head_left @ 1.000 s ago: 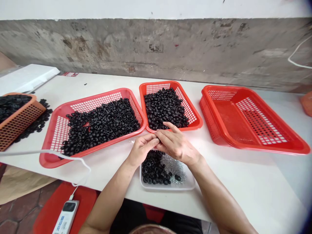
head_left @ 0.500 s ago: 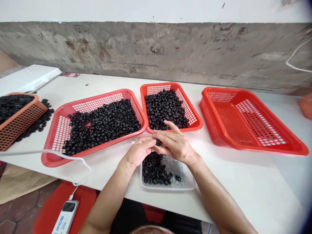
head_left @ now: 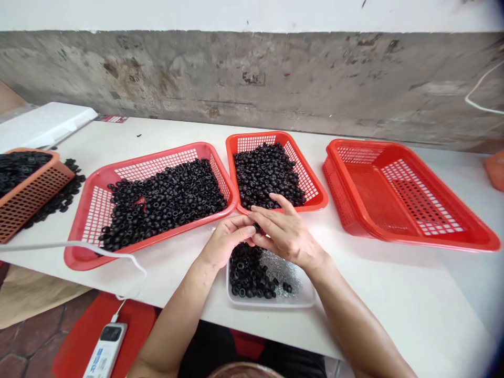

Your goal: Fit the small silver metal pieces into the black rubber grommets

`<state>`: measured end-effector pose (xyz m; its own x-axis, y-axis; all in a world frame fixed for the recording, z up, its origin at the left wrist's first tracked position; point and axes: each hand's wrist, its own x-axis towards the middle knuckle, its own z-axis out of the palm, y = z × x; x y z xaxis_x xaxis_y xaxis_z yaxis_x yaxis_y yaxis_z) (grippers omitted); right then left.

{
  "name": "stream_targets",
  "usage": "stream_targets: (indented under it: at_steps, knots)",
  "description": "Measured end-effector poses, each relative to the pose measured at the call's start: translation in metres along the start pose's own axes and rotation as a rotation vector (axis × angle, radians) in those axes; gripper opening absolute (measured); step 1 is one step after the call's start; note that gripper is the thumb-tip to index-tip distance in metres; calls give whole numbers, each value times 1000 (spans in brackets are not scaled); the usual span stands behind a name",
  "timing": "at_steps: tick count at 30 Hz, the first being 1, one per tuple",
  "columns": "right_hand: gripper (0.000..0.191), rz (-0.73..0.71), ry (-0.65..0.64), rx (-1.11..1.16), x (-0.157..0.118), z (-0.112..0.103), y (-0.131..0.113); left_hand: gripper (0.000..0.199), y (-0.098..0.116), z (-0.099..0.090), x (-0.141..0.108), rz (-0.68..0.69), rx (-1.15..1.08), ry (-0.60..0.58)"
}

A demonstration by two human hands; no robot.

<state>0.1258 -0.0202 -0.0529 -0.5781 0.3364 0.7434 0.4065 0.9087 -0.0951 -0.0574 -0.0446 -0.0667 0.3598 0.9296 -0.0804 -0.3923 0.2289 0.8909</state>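
My left hand (head_left: 228, 241) and right hand (head_left: 285, 233) meet mid-frame, fingertips pinching one black bead (head_left: 256, 227) | clear tray (head_left: 271, 303) just below | blue letters on white power bank (head_left: 105, 350), lower left, too small to read | bare tabletop (head_left: 386, 294) lower right

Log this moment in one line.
Left hand: fingers on small round black part; right hand: same part; below: translucent rectangular tray, black pieces, silvery bits; beyond: red plastic baskets

Two filled red baskets (head_left: 157, 241), one orange basket (head_left: 35, 198), one plastic tray (head_left: 271, 303), one white device (head_left: 105, 349), two hands (head_left: 287, 233), one held black ring (head_left: 256, 227); nested red baskets (head_left: 388, 197) at right, probably two.
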Motion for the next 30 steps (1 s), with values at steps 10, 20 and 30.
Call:
stream_targets:
  at_steps: [10, 20, 30]
  knots:
    - [34, -68, 33, -92, 5, -3, 0, 39, -3, 0, 1, 39, 11, 59]
    - [50, 491, 449, -225, -7, -35, 16, 32, -7, 3, 5, 211, 180, 243]
    - [13, 544, -406, 332, 8, -57, -9, 28, -14, 5, 6, 221, 342, 255]
